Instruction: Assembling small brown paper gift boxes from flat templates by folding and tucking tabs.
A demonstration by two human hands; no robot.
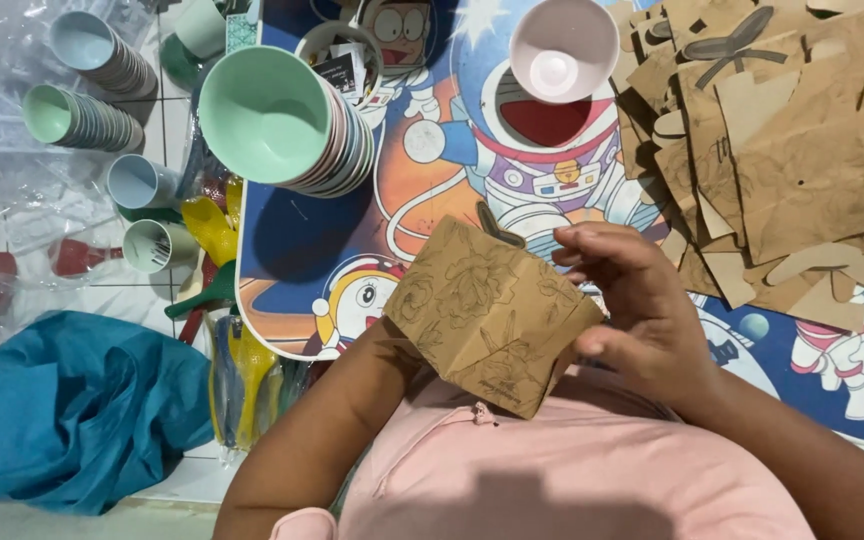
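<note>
Cloth [72, 405], teal, bunched on the floor well left of the hands. Above it, cup stacks [102, 55] lying on clear plastic wrap, then a stack of bowls [282, 120] with a mint one on top, up-left of the hands. Yellow spoons [237, 370] in wrap just left of the left forearm.

Left hand [402, 330]: mostly hidden behind the box, so grip can't be confirmed; forearm runs up under it, looks like it supports the box from below.

Box [492, 315]: brown card with a printed flower pattern, folded into a cube, held between the two hands just above the chest, over the cartoon-print bench [322, 250]. One corner points toward the camera. A tab sticks up at its far top edge.

Right hand [642, 310]: closed onto the box's right side, fingers curled over the top right edge, thumb on the near face.

Judgement: panels look mid-closing. To do it well, keep the underside supported, press along the creases rather than the flat faces so the card doesn't dent, and seat the tab square.

Pink bowl [562, 45] alone above the right hand. Pile of flat card blanks [782, 150] up-right, near.
</note>
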